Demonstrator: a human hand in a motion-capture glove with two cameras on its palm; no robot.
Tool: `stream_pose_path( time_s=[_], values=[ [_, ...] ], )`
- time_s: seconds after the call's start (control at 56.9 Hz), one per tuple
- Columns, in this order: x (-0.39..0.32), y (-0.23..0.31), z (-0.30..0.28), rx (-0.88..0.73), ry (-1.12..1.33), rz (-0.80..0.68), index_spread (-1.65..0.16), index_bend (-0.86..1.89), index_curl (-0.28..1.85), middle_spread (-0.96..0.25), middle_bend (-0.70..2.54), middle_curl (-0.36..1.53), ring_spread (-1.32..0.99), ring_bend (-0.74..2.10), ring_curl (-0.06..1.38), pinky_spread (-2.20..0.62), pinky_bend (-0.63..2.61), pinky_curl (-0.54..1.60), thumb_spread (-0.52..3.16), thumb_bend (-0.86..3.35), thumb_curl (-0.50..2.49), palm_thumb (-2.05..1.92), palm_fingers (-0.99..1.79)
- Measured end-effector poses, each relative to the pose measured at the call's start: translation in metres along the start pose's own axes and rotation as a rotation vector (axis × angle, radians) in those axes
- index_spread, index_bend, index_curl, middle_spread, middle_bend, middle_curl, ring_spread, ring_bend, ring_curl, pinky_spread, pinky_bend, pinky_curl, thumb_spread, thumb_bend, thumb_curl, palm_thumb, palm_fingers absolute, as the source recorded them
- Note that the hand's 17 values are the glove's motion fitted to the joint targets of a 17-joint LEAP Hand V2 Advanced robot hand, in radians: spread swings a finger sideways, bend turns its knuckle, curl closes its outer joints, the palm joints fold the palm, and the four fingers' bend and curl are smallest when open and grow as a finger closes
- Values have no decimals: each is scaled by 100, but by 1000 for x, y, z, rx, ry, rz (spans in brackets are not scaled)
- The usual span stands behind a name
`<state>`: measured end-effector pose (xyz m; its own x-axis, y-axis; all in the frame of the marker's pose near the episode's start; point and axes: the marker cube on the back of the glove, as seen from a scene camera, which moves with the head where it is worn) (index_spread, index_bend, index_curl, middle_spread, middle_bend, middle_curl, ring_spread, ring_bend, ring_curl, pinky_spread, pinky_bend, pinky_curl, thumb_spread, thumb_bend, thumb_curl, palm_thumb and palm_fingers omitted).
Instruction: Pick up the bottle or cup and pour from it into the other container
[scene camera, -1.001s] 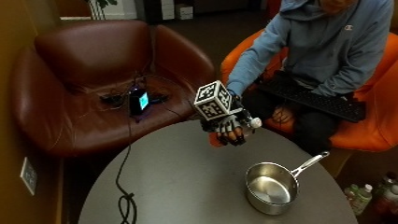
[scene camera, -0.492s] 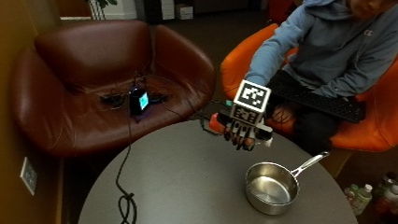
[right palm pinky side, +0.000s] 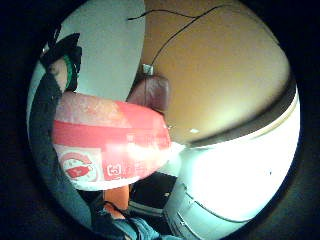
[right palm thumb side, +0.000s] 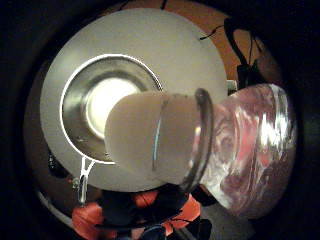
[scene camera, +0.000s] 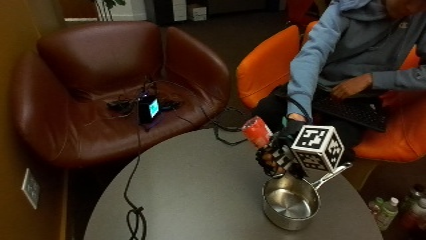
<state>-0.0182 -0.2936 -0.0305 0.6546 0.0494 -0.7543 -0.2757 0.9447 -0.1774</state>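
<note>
Already the right hand (scene camera: 279, 152) grips the bottle (scene camera: 257, 131), its fingers curled round the body, and holds it tilted in the air just above the pan (scene camera: 290, 202). From the palm, the bottle's white cap (right palm thumb side: 142, 135) looks to be on, and it points down toward the shiny bottom of the pan. So the pick-up seems done and the tilt begun; no liquid is seen falling, and the pan looks empty. Beyond, the pan rests on the round grey counter (scene camera: 193, 195).
</note>
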Motion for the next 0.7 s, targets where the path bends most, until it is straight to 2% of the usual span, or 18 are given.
stream_pose_path(
  time_s=[0.281,0.702],
  values=[
    [-22,7,-22,57,132,66,-19,14,40,-11,26,50,-20,33,44,-13,22,38,30,-4,74,95,111],
    [-37,6,-19,12,145,55,-19,14,39,-12,25,50,-20,33,44,-13,22,39,32,-4,74,94,111]
  ],
)
